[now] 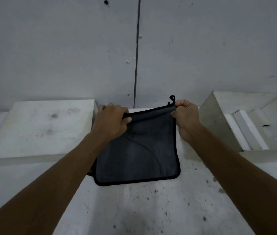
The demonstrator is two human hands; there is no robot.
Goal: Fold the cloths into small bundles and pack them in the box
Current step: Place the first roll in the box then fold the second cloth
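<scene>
On speckled table (151, 209) — dark cloth (137, 155)

Cloth (137, 150): dark grey, square, black-bound edge, small black hanging loop at far right corner. Lies mid-scene on the white surface; near edge flat, far edge raised and rolled slightly toward the viewer. A few soft creases across the face.

Box (219, 121): white, open-topped, at the right, well apart from the cloth. Pale folded pieces inside; nature unclear.
</scene>
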